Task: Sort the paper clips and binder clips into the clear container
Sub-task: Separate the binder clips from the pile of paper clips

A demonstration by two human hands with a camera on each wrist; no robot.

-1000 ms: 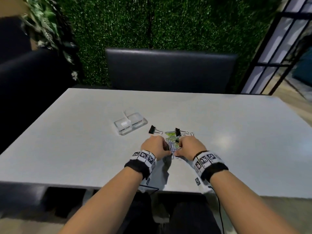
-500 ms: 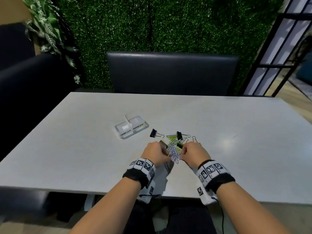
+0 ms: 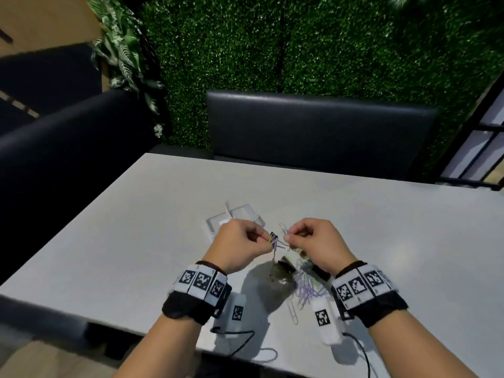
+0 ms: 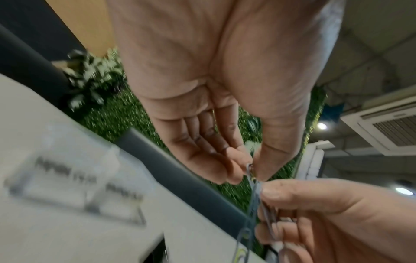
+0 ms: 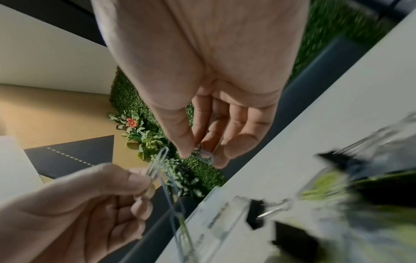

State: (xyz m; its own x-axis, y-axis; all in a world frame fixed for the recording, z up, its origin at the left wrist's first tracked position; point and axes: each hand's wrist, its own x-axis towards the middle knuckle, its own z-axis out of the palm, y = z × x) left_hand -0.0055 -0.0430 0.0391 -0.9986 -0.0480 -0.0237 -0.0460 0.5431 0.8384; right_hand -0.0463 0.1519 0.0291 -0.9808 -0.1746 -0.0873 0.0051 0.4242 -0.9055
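Both hands are raised above the white table (image 3: 136, 241), each pinching part of a tangle of linked paper clips (image 3: 276, 242). My left hand (image 3: 266, 237) pinches a clip between thumb and forefinger (image 4: 251, 170). My right hand (image 3: 289, 237) pinches a silver clip (image 5: 202, 154) close beside it. A chain of clips (image 5: 180, 222) hangs from the left hand down to a black binder clip (image 3: 286, 266). The loose pile of purple and green clips (image 3: 308, 289) lies on the table under the right wrist. The clear container (image 3: 245, 211) sits just beyond the left hand, partly hidden by it.
More black binder clips (image 5: 255, 211) lie on the table beside the container. A dark chair (image 3: 313, 126) stands across the table before a green hedge wall. A dark bench (image 3: 68, 148) runs along the left. Cables (image 3: 240, 339) hang at the table's near edge.
Both hands have lifted from the pile on the table, bringing up a linked chain of paper clips that now hangs between them. The head view has tilted closer.
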